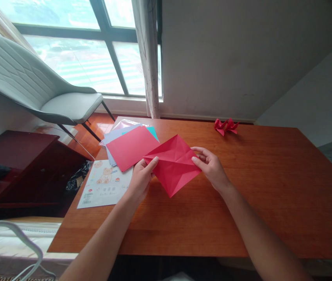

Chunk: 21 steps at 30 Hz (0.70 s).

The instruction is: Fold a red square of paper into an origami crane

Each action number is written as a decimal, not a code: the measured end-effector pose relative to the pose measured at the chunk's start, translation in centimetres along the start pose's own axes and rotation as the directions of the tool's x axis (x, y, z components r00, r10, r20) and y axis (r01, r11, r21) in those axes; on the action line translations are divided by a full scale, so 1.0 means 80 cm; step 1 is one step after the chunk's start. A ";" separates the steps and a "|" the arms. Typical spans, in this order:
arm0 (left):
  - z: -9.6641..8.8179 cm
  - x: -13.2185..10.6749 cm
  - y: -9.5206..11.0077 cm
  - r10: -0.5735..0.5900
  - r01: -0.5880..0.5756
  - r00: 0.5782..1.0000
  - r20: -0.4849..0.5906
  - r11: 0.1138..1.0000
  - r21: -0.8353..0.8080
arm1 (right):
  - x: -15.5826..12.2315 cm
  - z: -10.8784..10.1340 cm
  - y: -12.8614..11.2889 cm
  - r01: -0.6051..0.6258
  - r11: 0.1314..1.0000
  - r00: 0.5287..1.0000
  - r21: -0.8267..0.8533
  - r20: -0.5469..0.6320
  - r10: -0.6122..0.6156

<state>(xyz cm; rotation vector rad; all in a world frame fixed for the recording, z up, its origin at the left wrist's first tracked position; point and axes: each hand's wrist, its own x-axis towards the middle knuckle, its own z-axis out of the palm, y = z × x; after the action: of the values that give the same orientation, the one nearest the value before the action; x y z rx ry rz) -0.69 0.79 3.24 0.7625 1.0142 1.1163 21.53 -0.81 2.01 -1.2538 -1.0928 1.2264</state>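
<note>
Two hands of mine hold one creased red paper square (173, 164) just above the wooden table (242, 210), turned so its corners point away from me and toward me like a diamond. My left hand (141, 179) pinches the left corner, thumb on top and the other fingers curled beneath; my right hand (211, 166) grips the right corner the same way, thumb lying across the paper's edge. Fold lines run across the sheet from corner to corner. Just beside its left edge lies a fanned stack of coloured sheets (131, 146), a red one on top with pale and teal ones showing behind. Nearer me and left of that stack rests a printed card with a cartoon bear (105, 187), reaching the table's left edge. Well apart, near the far edge by the wall, sits a small folded red paper figure (226, 126). Beyond the table's left side stand a grey chair (37, 89) and a dark low cabinet (22, 168).
</note>
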 end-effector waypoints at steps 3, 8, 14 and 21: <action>-0.002 0.001 -0.001 -0.006 0.006 1.000 0.010 1.000 -0.003 | 0.000 0.001 0.000 -0.006 1.000 1.000 0.014 0.007 0.006; -0.002 0.002 -0.003 -0.003 0.003 0.999 0.036 1.000 -0.013 | 0.000 0.002 -0.001 0.011 1.000 1.000 -0.005 -0.008 -0.011; 0.003 0.000 -0.005 0.017 -0.019 0.989 0.146 1.000 0.011 | 0.001 0.003 -0.001 0.071 0.997 0.991 0.034 -0.118 -0.067; 0.001 0.002 -0.007 0.093 -0.094 0.995 0.027 0.994 0.052 | -0.002 0.006 -0.001 0.020 0.998 1.000 0.065 -0.008 -0.020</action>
<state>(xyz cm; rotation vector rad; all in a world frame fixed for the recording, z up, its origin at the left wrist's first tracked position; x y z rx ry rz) -0.42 0.78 2.71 0.8723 0.9992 1.1611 21.09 -0.92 2.13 -1.1948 -1.0499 1.2314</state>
